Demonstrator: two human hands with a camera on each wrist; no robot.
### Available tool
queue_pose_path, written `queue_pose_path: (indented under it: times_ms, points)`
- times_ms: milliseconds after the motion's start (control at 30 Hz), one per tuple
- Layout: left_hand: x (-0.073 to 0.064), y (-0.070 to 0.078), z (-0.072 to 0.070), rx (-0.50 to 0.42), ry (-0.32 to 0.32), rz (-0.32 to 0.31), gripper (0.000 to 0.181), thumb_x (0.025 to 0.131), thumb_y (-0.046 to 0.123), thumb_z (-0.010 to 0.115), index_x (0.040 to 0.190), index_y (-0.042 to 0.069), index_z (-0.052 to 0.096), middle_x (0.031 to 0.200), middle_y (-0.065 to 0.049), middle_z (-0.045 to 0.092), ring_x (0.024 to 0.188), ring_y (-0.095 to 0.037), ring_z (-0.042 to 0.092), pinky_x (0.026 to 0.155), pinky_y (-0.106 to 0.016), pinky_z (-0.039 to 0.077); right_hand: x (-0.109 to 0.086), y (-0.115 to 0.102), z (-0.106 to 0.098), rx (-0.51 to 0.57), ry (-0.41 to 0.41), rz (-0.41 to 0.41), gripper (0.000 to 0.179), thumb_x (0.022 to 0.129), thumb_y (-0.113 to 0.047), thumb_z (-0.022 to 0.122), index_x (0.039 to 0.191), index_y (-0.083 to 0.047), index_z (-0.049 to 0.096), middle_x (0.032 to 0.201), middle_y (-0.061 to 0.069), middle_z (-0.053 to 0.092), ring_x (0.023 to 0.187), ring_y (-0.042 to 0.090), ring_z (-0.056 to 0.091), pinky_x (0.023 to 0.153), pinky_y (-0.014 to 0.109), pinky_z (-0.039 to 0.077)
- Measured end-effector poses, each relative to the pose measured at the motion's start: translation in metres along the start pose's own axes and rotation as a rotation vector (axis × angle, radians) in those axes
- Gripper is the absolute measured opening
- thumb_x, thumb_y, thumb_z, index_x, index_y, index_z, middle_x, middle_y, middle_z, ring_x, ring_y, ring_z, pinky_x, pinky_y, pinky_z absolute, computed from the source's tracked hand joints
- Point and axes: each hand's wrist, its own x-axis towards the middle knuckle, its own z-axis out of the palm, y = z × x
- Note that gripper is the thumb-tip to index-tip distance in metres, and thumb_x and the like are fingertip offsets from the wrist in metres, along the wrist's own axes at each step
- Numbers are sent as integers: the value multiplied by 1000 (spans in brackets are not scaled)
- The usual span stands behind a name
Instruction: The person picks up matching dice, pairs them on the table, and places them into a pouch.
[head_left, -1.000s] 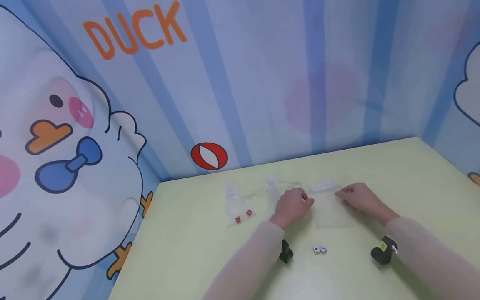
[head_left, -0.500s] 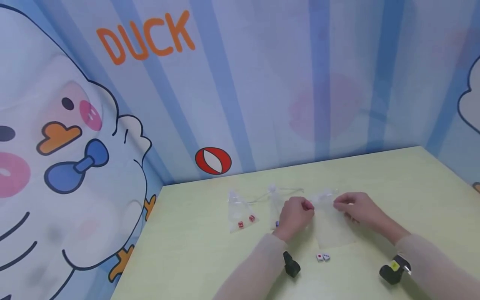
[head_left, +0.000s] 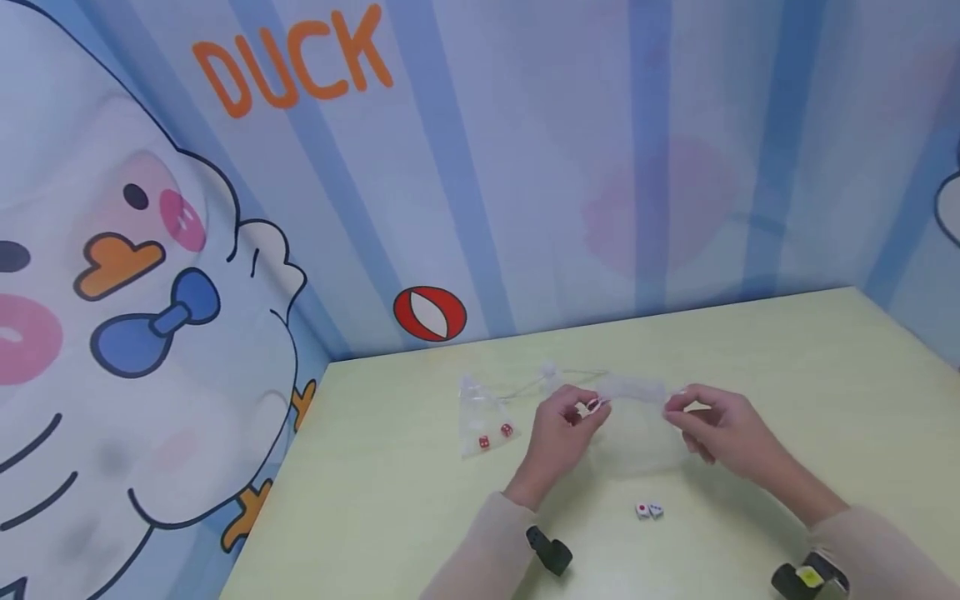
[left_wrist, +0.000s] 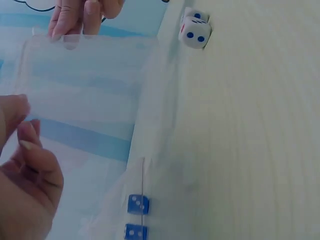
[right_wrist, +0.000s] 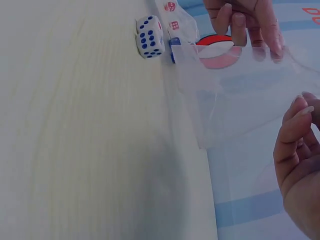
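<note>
A sheer white drawstring bag [head_left: 637, 437] is stretched between my two hands, standing up off the table in both wrist views. My left hand [head_left: 558, 433] pinches one top corner between thumb and fingertips. On the other side, my right hand [head_left: 723, 425] pinches the opposite corner. Nothing shows through the bag's thin cloth but the background. Two white dice [head_left: 648, 511] lie side by side on the table, in front of the bag and nearer to me. Their blue pips show clearly on the white dice [right_wrist: 150, 37] in the right wrist view.
Left of my hands lies a sheer bag [head_left: 480, 417] with two red dice inside. Between it and my left hand is another sheer bag [head_left: 550, 375], partly hidden, with blue dice [left_wrist: 138, 204]. The pale table [head_left: 360, 500] meets a duck-printed backdrop [head_left: 525, 167].
Both hands have lifted the bag's top edge and pulled it taut between them. The left hand has moved a little left, now overlapping the blue-dice bag. The dice stay put.
</note>
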Motion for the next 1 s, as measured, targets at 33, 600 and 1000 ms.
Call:
queue_pose_path:
  times_ms: [33, 600, 1000]
  points:
    - [-1, 0, -3, -5, -4, 21, 16, 94, 14, 70, 105, 3, 74, 96, 0, 63, 69, -5, 49, 64, -19, 44, 0, 0, 2, -5, -1, -2, 13, 97, -6, 63, 107, 3, 61, 59, 7, 54, 42, 16, 45, 38, 32, 41]
    - [-12, 3, -22, 45, -107, 69, 14, 95, 9, 66, 105, 5, 76, 99, 2, 64, 86, -7, 57, 74, -28, 53, 5, -15, 30, -8, -56, 121, 24, 95, -12, 67, 115, 1, 64, 60, 6, 55, 49, 13, 49, 42, 27, 42]
    - [-13, 0, -19, 87, -40, 54, 10, 92, 11, 71, 101, 7, 74, 91, 3, 67, 69, -5, 51, 58, -21, 45, 2, -5, 21, -107, -24, 148, 33, 96, -16, 67, 122, 3, 61, 74, 13, 60, 56, 17, 56, 47, 30, 46]
